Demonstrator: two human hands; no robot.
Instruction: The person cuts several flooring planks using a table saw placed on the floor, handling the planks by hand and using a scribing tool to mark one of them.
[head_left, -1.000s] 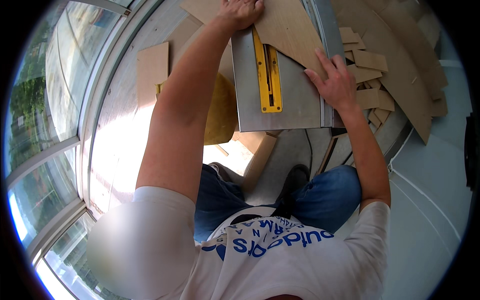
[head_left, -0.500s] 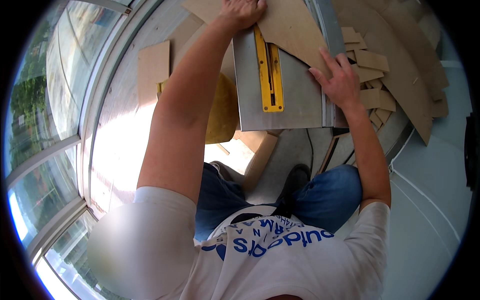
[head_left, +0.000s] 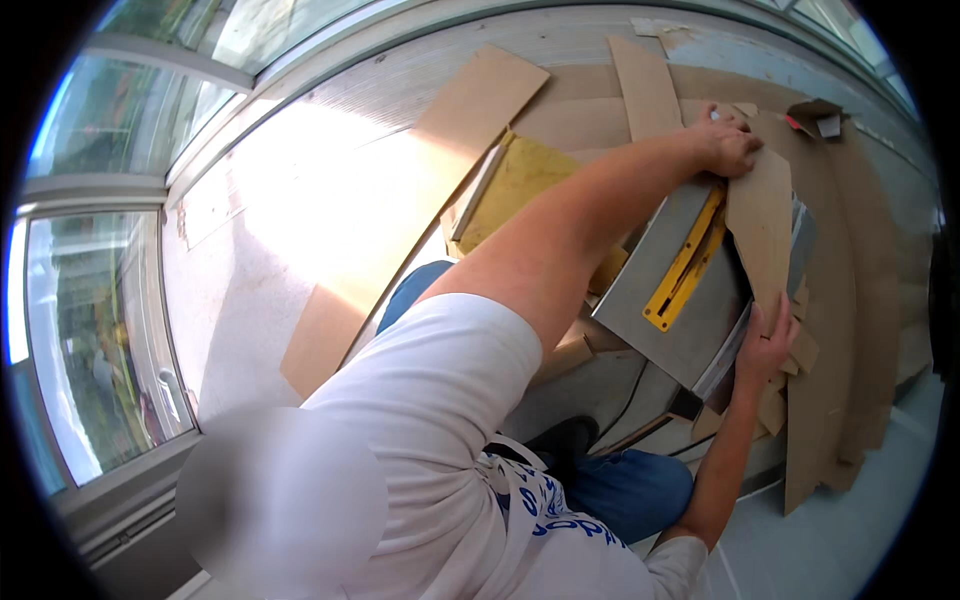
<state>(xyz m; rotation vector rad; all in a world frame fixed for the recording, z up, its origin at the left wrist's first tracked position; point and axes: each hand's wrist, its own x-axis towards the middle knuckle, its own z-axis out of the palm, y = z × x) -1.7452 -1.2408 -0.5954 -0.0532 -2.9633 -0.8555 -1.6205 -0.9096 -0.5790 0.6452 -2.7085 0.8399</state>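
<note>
Plywood piece (head_left: 762, 220) is touched at both ends in the head view, laid on the metal top of the table saw (head_left: 655, 270), to the right of the yellow insert plate (head_left: 677, 275). Its far end is covered by the left hand (head_left: 728, 145), whose fingers are bent into a narrow grip over the edge; whether the piece is pinched from below cannot be told. Its tapered near end is met by the right hand (head_left: 765, 345), whose grip is held moderately wide, with thumb and fingers parted around the tip; how firmly it is closed cannot be told.

The left arm is stretched almost straight, slanting from lower left to upper right. The right arm is bent at the elbow, and its forearm is raised along the near right side of the saw, close to the metal rail (head_left: 722, 358).

Compared with half a second ago, the whole view has been swung round: the saw is now seen tilted and farther right, and the left hand is shown clear of the upper rim. More of the long board (head_left: 460, 130) on the floor has been brought into sight. Contact at the same two ends of the piece is kept.
</note>
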